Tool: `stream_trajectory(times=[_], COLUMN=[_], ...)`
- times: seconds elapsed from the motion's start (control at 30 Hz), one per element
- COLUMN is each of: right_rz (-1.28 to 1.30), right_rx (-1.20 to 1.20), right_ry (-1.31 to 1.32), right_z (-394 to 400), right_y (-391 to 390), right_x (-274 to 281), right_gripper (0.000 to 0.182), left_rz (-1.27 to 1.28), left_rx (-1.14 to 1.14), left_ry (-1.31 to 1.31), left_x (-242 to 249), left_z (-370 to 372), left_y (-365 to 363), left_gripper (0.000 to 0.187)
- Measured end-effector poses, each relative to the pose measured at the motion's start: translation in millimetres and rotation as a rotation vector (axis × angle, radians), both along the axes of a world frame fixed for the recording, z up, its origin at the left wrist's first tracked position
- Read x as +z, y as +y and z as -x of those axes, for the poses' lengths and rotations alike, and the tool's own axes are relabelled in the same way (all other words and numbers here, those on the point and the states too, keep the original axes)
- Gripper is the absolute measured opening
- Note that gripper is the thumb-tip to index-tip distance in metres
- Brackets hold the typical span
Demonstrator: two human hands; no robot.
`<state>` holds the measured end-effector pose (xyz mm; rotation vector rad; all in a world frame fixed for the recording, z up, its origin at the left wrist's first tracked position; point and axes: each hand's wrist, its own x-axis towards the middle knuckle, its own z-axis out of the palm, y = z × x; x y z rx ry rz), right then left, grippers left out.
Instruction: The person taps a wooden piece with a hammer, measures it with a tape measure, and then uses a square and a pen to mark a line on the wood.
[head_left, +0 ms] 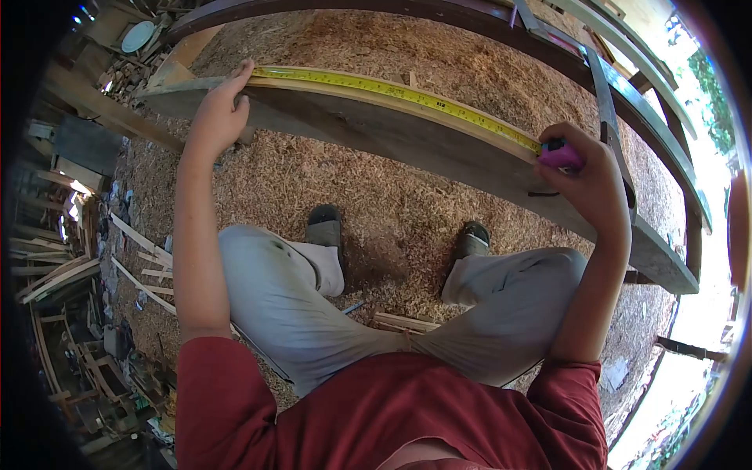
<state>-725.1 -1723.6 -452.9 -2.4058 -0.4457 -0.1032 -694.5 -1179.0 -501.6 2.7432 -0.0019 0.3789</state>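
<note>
A yellow tape measure blade (392,90) is pulled out along a narrow pale wooden strip (348,84), which lies along a wide grey plank (376,137). My left hand (223,110) is at the left end of the strip, fingers over the blade's end and thumb on the near side; the exact grip is partly hidden. On the right, my right hand (591,168) is closed around the purple and black tape measure case (561,156), just above the plank. The blade runs nearly straight between both hands.
Wood shavings (392,211) cover the ground around my feet. Beyond the plank runs a dark beam (352,9), and a long dark metal bar (603,94) slants down near my right hand. Scrap wood sticks (63,274) are piled at the left. A round pale dish (139,36) sits at upper left.
</note>
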Motion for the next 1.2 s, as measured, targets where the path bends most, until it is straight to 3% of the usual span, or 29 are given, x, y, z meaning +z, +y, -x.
stream_trajectory(times=[0.07, 0.17, 0.23, 0.33, 0.4, 0.5, 0.83, 0.93, 1.2], right_rz=[-0.006, 0.006, 0.014, 0.048, 0.049, 0.046, 0.005, 0.006, -0.039], right_rx=[0.014, 0.025, 0.035, 0.049, 0.029, 0.024, 0.052, 0.049, 0.084], right_ry=[-0.027, -0.070, -0.093, -0.068, -0.049, -0.070, -0.060, -0.037, -0.021], right_z=[-2, -1, 1, 3, 4, 6, 6, 6, 4], right_y=[-3, -5, -6, -4, -2, 0, -2, -7, -12], right_x=[-1, 0, 2, 3, 1, 0, 0, 0, -1], right_gripper=[0.035, 0.035, 0.035, 0.034, 0.034, 0.034, 0.032, 0.033, 0.034], left_rz=[-0.205, -0.172, -0.232, -0.143, 0.112, 0.240, 0.306, 0.217, 0.296], left_rx=[-0.011, 0.052, -0.012, 0.173, 0.134, -0.016, -0.074, -0.116, -0.041], left_ry=[-0.044, 0.066, -0.054, 0.081, 0.007, -0.170, -0.224, -0.277, -0.294], left_x=[-5, 1, 0, 5, -4, -25, -20, -22, -19], left_z=[-3, -7, -9, -7, -12, -20, -17, -17, -16], left_y=[3, -6, -15, -19, 1, 30, 28, 27, 26], left_gripper=[0.067, 0.076, 0.073, 0.065, 0.055, 0.045, 0.046, 0.049, 0.040])
